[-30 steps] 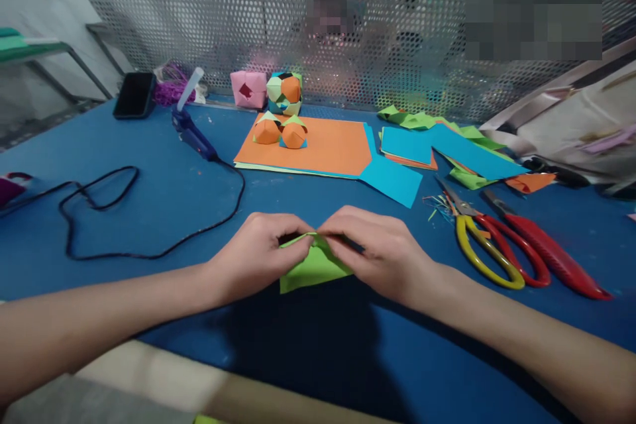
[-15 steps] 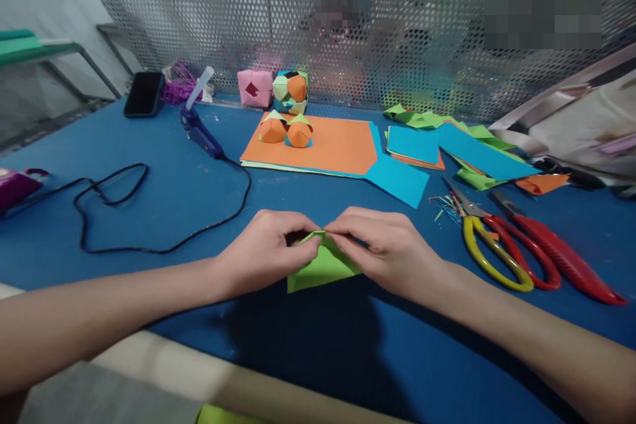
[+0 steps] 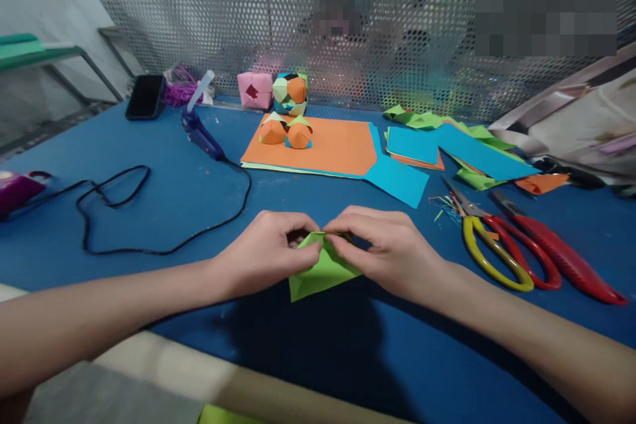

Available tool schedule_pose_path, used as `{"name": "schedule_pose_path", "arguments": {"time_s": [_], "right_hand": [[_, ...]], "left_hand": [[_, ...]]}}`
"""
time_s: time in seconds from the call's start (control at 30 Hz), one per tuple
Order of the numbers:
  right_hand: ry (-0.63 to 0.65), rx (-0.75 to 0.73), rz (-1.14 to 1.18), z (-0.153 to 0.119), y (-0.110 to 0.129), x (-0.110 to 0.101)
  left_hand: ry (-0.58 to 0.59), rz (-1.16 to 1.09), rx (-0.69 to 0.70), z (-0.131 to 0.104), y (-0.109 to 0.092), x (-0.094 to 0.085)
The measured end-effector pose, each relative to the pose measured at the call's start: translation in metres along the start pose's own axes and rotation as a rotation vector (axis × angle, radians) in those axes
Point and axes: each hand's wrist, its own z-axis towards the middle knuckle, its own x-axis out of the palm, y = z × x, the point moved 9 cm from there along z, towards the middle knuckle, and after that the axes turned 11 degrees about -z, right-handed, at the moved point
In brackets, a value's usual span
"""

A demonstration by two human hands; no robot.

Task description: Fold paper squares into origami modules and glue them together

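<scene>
A piece of lime-green paper (image 3: 322,273) is pinched between both hands near the front of the blue table, its upper edge folded over. My left hand (image 3: 273,245) is closed on the paper's upper left side, thumb on the near face. On the upper right side, my right hand (image 3: 380,242) grips it with thumb and forefinger. The fingertips of both hands nearly meet at the top edge. The paper's lower left corner hangs free towards me, and the curled fingers hide part of the fold.
Beyond my hands lie orange card sheets (image 3: 342,146) bearing two small folded paper pieces (image 3: 299,134). A glue gun (image 3: 201,132) trails its black cord on the left. Yellow-and-red-handled scissors (image 3: 497,252) and a red-handled cutter (image 3: 571,255) lie right. A perforated metal panel (image 3: 223,20) stands behind.
The green paper has tilted slightly, with its lower left corner dropping nearer to me and more of its top fold showing. Both hands stay in nearly the same place.
</scene>
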Motion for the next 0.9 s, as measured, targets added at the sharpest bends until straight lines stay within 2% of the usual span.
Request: {"name": "schedule_pose_path", "arguments": {"time_s": [0.13, 0.2, 0.37, 0.5, 0.67, 0.77, 0.9], "right_hand": [[0.001, -0.053, -0.035, -0.002, 0.009, 0.001], [-0.015, 0.015, 0.021, 0.0, 0.004, -0.003], [-0.035, 0.32, 0.195, 0.001, -0.025, -0.011], [0.013, 0.321, 0.209, -0.002, -0.026, 0.001], [0.035, 0.31, 0.149, -0.006, -0.02, 0.014], [0.054, 0.379, 0.204, -0.007, -0.021, 0.019], [0.072, 0.481, 0.321, -0.01, -0.025, 0.026]], "left_hand": [[-0.005, 0.008, 0.0, -0.001, -0.001, 0.0], [-0.057, -0.024, 0.012, 0.0, -0.001, -0.004], [-0.191, -0.168, -0.059, 0.005, 0.01, -0.018], [-0.254, -0.248, -0.092, 0.009, 0.018, -0.025], [-0.251, -0.417, -0.155, 0.008, 0.025, -0.017], [-0.255, -0.547, -0.167, 0.006, 0.025, -0.01], [-0.322, -0.641, -0.162, 0.005, 0.03, -0.01]]}}
